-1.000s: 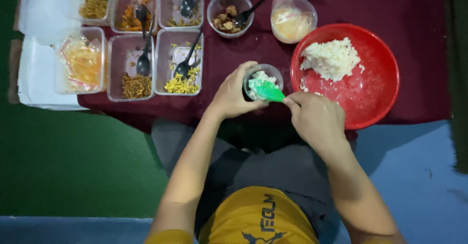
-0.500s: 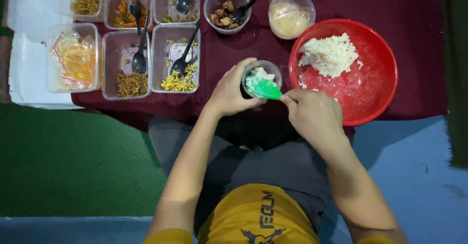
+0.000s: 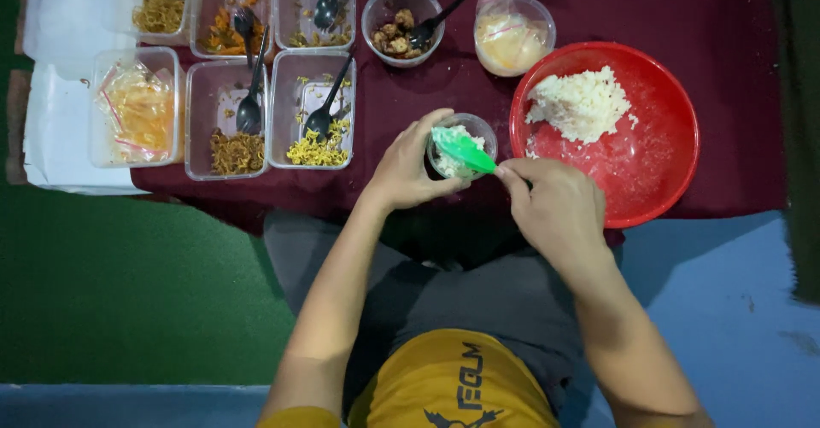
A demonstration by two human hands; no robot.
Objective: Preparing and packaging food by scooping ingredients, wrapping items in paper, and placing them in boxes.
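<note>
A small clear cup (image 3: pixel 462 144) is gripped by the left hand (image 3: pixel 408 167), whose fingers are curled round its left side with the thumb hooked over the near rim. The left forearm is stretched up from the lower middle of the view, the wrist bent slightly toward the right. The cup is held just above the front edge of the table (image 3: pixel 427 95), which is covered in a dark red cloth, and white rice is seen inside it.

A green spoon (image 3: pixel 464 149) is pinched by its handle in the right hand (image 3: pixel 555 206), the fingers being closed round the handle end and the knuckles turned upward. The spoon is laid slantwise over the cup, its bowl at the cup's far left rim, touching the rice. The right forearm is angled in from the lower right, so that both wrists are drawn close together in front of the body.

Just beside the right hand, a large red bowl (image 3: pixel 649 172) is set on the table, with a heap of white rice (image 3: pixel 581 102) in its upper half. A clear tub lined with a plastic bag (image 3: pixel 511 35) is placed beyond the cup. To the left, several clear rectangular boxes (image 3: pixel 314 108) of yellow and brown food are ranged in rows, black spoons (image 3: pixel 323 116) being left in some of them. A round tub of brown pieces (image 3: pixel 400 25) is placed near the far edge.
</note>
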